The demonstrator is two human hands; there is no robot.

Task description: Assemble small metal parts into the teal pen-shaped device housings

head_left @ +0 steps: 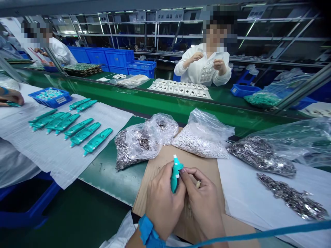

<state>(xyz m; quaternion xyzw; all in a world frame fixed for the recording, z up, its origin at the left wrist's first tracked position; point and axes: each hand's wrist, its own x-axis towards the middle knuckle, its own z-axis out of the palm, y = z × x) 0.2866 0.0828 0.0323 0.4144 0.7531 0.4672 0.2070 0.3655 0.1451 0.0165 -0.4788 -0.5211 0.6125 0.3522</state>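
My left hand (163, 201) is wrapped round a teal plastic pen-shaped casing (175, 174), holding it upright with its white tip pointing up. My right hand (204, 199) is closed beside it, fingertips pinched against the casing's side near a small white part; whether it holds anything is hidden. A blue wrist strap (148, 232) sits on my left wrist. Both hands hover over a brown cardboard sheet (160, 162).
Several teal casings (77, 132) lie in rows on white paper at left. Plastic bags of small metal parts (141, 143) and white parts (201, 139) lie ahead; loose metal pieces (292, 198) at right. Across the green conveyor (155, 101) a person in white (204, 65) handles sheets. Blue bin (50, 97) far left.
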